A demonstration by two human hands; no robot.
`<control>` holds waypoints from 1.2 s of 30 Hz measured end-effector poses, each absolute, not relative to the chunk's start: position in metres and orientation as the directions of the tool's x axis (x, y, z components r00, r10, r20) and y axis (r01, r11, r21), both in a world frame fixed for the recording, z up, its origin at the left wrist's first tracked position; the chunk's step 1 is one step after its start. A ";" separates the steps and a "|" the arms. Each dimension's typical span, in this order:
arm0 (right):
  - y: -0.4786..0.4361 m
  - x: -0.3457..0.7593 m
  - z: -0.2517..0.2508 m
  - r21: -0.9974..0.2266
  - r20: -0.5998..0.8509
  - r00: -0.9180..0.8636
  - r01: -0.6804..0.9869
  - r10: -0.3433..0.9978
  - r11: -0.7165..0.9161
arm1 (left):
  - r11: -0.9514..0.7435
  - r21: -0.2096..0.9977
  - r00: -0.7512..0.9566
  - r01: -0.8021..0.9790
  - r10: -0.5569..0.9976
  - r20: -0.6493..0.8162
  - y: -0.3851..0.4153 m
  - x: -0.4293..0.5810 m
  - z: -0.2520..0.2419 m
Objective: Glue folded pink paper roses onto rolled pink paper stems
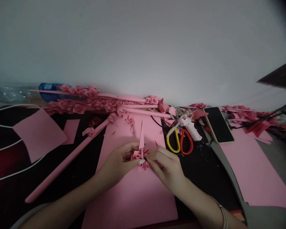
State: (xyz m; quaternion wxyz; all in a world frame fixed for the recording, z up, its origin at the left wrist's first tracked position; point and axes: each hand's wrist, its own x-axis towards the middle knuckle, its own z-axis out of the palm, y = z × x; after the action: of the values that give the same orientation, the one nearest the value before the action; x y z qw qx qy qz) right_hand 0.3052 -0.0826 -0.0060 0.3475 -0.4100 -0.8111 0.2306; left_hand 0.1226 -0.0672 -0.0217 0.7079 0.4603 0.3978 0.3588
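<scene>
My left hand [125, 159] is closed around a pink paper flower cluster [139, 154], its thumb pressed against the petals. From the cluster, a thin pointed pink paper stick [141, 136] rises away from me. My right hand [168, 165] is closed in a pinch at the right side of the same flowers. A small dark bit shows at its fingertips, and pink paper edges show beside the fingers; what exactly it pinches is hidden. Both hands are over a large pink paper sheet [131, 203] lying on the dark table.
Behind lie paper flower stems [85, 103] along the wall. A long rolled paper tube [62, 170] and square paper [39, 133] are left. Rightward are scissors [186, 143], a white glue gun [190, 127], a phone [219, 124] and more pink paper [257, 171]. White cable [7, 178] loops leftmost.
</scene>
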 end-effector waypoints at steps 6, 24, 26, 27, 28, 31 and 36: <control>-0.084 0.305 -0.007 -0.666 0.387 -0.410 0.496 0.826 0.558 | 0.309 0.939 0.429 -0.152 0.877 -0.219 -0.068 0.122 -0.021; -0.063 0.341 0.012 -0.529 0.581 -0.173 0.663 0.796 0.530 | 0.317 0.938 0.329 -0.138 0.908 -0.259 -0.067 0.121 -0.020; -0.050 0.362 0.012 -0.432 0.620 -0.015 0.828 0.784 0.357 | 0.322 0.936 0.320 -0.140 0.910 -0.265 -0.066 0.120 -0.019; -0.044 0.373 0.012 -0.392 0.636 0.042 0.878 0.771 0.275 | 0.324 0.936 0.321 -0.137 0.908 -0.268 -0.066 0.120 -0.018; -0.037 0.384 0.010 -0.356 0.641 0.088 0.915 0.763 0.193 | 0.324 0.936 0.321 -0.137 0.909 -0.267 -0.065 0.119 -0.017; -0.022 0.410 -0.002 -0.294 0.572 0.151 0.955 0.806 0.030 | 0.320 0.941 0.326 -0.112 0.906 -0.270 -0.064 0.119 -0.015; -0.013 0.430 -0.025 -0.369 0.389 0.182 0.929 0.903 -0.028 | 0.341 0.934 0.299 -0.106 0.907 -0.297 -0.063 0.118 -0.018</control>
State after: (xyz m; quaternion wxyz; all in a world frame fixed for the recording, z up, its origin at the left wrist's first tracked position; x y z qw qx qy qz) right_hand 0.4297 -0.0126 -0.0245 0.2781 -0.7167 -0.6391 -0.0232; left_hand 0.1183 -0.0628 -0.0175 0.6778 0.4361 0.4592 0.3736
